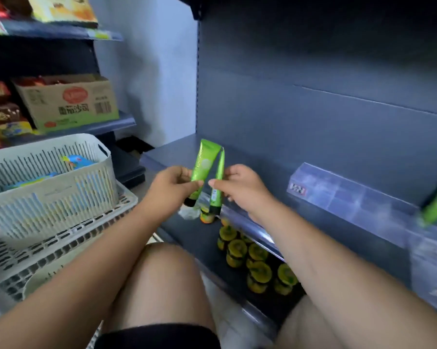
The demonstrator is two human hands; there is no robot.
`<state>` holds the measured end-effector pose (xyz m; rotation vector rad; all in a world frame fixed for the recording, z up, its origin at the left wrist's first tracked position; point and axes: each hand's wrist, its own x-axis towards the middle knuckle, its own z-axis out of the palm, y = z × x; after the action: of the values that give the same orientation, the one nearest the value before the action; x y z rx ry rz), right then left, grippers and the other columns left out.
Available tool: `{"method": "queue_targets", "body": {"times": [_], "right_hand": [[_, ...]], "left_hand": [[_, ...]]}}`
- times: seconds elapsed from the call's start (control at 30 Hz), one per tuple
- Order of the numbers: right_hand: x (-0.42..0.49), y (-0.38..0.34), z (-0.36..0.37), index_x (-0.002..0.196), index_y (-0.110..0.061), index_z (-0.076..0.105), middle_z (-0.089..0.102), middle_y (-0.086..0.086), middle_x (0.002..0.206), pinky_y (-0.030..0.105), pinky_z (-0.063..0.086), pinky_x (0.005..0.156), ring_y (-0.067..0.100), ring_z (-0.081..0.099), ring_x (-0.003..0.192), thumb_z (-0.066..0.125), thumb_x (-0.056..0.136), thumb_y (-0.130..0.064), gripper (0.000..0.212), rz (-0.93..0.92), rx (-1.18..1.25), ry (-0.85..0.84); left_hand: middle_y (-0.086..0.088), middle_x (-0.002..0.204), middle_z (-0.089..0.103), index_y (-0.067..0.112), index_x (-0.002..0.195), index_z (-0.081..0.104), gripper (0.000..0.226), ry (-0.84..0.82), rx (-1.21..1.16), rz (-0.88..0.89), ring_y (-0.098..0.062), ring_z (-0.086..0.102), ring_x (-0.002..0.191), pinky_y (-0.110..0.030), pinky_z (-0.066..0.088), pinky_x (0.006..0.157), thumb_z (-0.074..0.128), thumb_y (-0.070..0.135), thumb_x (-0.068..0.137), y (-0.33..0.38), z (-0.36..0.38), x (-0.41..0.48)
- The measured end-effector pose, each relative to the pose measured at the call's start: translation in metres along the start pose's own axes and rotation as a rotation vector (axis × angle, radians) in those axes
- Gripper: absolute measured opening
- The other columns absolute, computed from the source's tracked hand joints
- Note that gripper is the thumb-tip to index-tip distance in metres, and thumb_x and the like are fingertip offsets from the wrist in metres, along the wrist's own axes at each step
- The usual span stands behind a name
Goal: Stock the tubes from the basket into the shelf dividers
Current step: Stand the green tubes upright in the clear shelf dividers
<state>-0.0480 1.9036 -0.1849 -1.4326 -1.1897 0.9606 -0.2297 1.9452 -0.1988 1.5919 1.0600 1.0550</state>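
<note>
The left hand (173, 183) was closed around the lower half of one green tube (203, 167), thumb pressed across its front, the black cap hanging below the fingers and the crimped end pointing up. The right hand (240, 187) pinched a second green tube (218, 182) between thumb and fingers, held edge-on so that it looked thin, cap down too. The two tubes nearly met at their top ends and spread apart lower down, both held in the air in front of the dark shelf (177, 152). Nothing stood between the hands and that bare shelf board. Further right along its front edge ran the clear plastic dividers (351, 195), and a third green tube (436, 205) leaned among them, blurred. Below the hands, on a lower shelf, stood a cluster of small yellow-green jars (240, 250). To the left, beside the person's knee, the pale slotted basket (48, 200) sat on a larger crate, with blue packets inside. Behind it a cardboard box (68, 102) rested on another shelf.
</note>
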Motion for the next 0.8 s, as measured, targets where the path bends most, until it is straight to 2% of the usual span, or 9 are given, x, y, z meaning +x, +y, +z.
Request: {"method": "queue_targets", "body": {"times": [0.1,0.2,0.33,0.43,0.53,0.63,0.67,0.73,0.8], "right_hand": [[-0.015,-0.011,-0.058,0.091,-0.008,0.066,0.061,-0.007,0.067,0.020,0.039,0.055,0.001,0.053,0.053,0.084,0.080,-0.022,0.025,-0.033,-0.096,0.130],[-0.038,0.000,-0.116,0.086,-0.006,0.065,0.054,-0.003,0.068,0.029,0.039,0.063,0.011,0.050,0.063,0.087,0.074,-0.036,0.039,-0.035,-0.055,0.309],[-0.058,0.000,-0.183,0.086,-0.015,0.071,0.070,0.000,0.078,0.028,0.050,0.068,0.013,0.063,0.068,0.081,0.084,-0.031,0.020,-0.045,-0.004,0.503],[-0.073,0.000,-0.226,0.086,-0.009,0.072,0.065,0.006,0.065,0.024,0.049,0.059,0.016,0.057,0.054,0.065,0.099,-0.026,0.022,-0.066,0.068,0.581],[-0.086,0.016,-0.261,0.075,-0.017,0.071,0.052,-0.001,0.049,0.020,0.038,0.047,0.006,0.044,0.040,0.061,0.100,-0.028,0.029,-0.032,-0.004,0.688],[-0.084,0.035,-0.276,0.057,-0.016,0.059,0.052,0.000,0.046,0.024,0.034,0.047,0.003,0.040,0.035,0.063,0.095,-0.021,0.039,0.030,-0.142,0.740],[-0.081,0.040,-0.276,0.055,-0.012,0.055,0.054,0.006,0.048,0.027,0.036,0.048,0.006,0.043,0.036,0.063,0.092,-0.021,0.039,0.061,-0.189,0.720],[-0.071,0.055,-0.275,0.059,-0.002,0.054,0.061,0.020,0.058,0.039,0.050,0.052,0.024,0.057,0.047,0.061,0.086,-0.027,0.037,0.096,-0.287,0.689],[-0.062,0.068,-0.281,0.067,0.000,0.060,0.067,0.022,0.067,0.047,0.060,0.062,0.039,0.068,0.062,0.059,0.084,-0.028,0.033,0.170,-0.389,0.641]], "left_hand": [[-0.004,0.075,0.070,0.013,0.085,0.067,0.015,-0.119,0.006,0.040,-0.017,0.064,0.070,-0.037,0.053,0.072,0.082,0.017,0.086,0.034,0.048,0.001],[-0.003,0.075,0.069,0.011,0.086,0.066,0.014,-0.212,-0.016,0.057,-0.017,0.063,0.071,-0.041,0.054,0.075,0.080,0.015,0.087,0.054,0.103,0.000],[-0.009,0.078,0.067,0.007,0.087,0.066,0.013,-0.307,-0.083,0.030,-0.021,0.064,0.072,-0.050,0.060,0.077,0.078,0.012,0.089,0.074,0.176,-0.015],[-0.010,0.077,0.064,0.004,0.088,0.064,0.012,-0.376,-0.153,0.016,-0.021,0.063,0.071,-0.038,0.059,0.067,0.074,0.008,0.092,0.088,0.224,-0.028],[-0.004,0.073,0.064,0.009,0.081,0.062,0.016,-0.429,-0.153,-0.008,-0.016,0.063,0.067,-0.029,0.058,0.061,0.072,0.008,0.093,0.097,0.269,-0.034],[-0.008,0.075,0.062,0.008,0.082,0.061,0.016,-0.421,-0.111,-0.053,-0.023,0.061,0.071,-0.042,0.062,0.067,0.074,0.009,0.092,0.090,0.305,-0.033],[-0.009,0.076,0.061,0.007,0.084,0.060,0.016,-0.404,-0.091,-0.074,-0.024,0.060,0.071,-0.042,0.061,0.064,0.074,0.009,0.091,0.083,0.316,-0.034],[-0.013,0.082,0.062,0.007,0.091,0.061,0.014,-0.386,-0.065,-0.142,-0.023,0.060,0.071,-0.032,0.056,0.055,0.073,0.012,0.092,0.069,0.332,-0.037],[-0.014,0.086,0.065,0.005,0.095,0.062,0.016,-0.366,-0.052,-0.214,-0.023,0.063,0.072,-0.031,0.055,0.057,0.074,0.014,0.091,0.055,0.342,-0.038]]}}
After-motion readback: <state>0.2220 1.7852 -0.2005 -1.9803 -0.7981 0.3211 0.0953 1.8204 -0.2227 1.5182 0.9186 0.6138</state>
